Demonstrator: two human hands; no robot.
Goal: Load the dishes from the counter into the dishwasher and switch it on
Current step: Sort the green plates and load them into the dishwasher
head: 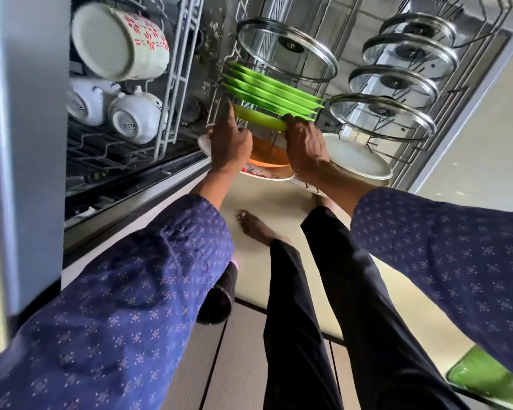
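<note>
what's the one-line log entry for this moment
stage: loading lower rack | both hands: left hand, right hand on yellow-green plate | beside green plates

Bright, even daylight, soft shadows only; glare glints off the glass lids upper right, wide-angle bending stretches the edges, slight blur smears the sleeves lower down

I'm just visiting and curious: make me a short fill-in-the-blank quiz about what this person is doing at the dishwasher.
1. The plates standing in a row in the rack are ___ in colour.
2. Both hands, left hand and right hand, hold a yellow-green ___ at the rack.
3. The round things with metal rims, like this one, are glass ___.
4. The mug with red flowers lies in the ___ rack.

Missing words: green; plate; lids; upper
</note>
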